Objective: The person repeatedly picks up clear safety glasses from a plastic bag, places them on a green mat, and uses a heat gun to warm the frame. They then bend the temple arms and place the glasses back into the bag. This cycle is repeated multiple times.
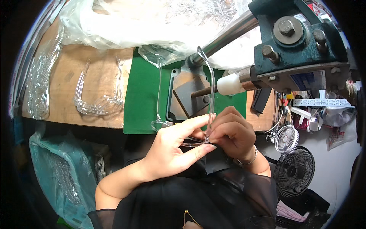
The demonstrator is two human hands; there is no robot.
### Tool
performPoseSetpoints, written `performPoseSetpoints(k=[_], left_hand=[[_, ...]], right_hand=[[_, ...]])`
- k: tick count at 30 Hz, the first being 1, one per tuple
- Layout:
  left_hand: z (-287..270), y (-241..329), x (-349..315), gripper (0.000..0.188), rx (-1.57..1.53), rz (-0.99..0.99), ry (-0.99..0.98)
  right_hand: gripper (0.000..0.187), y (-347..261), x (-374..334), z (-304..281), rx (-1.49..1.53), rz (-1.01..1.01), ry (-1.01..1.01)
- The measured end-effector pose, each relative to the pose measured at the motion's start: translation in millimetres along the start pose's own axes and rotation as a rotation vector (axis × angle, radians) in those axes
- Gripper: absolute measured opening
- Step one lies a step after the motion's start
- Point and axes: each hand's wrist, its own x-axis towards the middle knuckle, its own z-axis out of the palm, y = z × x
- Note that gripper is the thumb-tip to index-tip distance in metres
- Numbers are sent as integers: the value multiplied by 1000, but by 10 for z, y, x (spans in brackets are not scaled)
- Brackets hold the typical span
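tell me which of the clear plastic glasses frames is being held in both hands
The clear frame in front of the green mat, pinched at its hinge between the left hand and right hand; its arm sticks upward. The other frames lie untouched on the wooden bench.

The scene is seen by a single head-worn fisheye camera, aimed steeply down from above the person's chest. The hands [206, 137] are caught close, just below the middle of the picture, with the forearms entering from the lower edge. The bench [95, 76] is taken in across the far half, the press [301, 45] at the far right, and a fan [293, 171] near right. Straight edges are bent toward the dark round rim.
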Motion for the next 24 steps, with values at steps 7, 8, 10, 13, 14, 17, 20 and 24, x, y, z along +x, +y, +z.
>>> performPoseSetpoints(k=[7, 8, 10, 13, 14, 17, 20, 24], left_hand=[[-2, -1, 7, 55, -74, -49, -36], [2, 0, 10, 55, -88, -59, -42], [14, 3, 18, 56, -33, -27, -28], [33, 15, 28, 56, 36, 26, -3], [37, 19, 30, 56, 57, 45, 8], [-8, 19, 31, 57, -38, -63, -80], [6, -7, 36, 57, -33, -22, -73], [10, -13, 44, 58, -16, 12, -58]], right_hand=[[16, 0, -14, -45, -23, -15, -18], [16, 6, -20, -50, -19, -15, -19], [16, 13, -21, -49, 14, -1, -9], [16, 28, -25, -38, 58, 12, 3], [16, 35, -26, -38, 72, 14, 5], [15, 59, -28, -43, 187, 46, -8], [14, 67, -27, -45, 230, 58, -8], [14, 67, -7, -41, 190, 31, -18]])
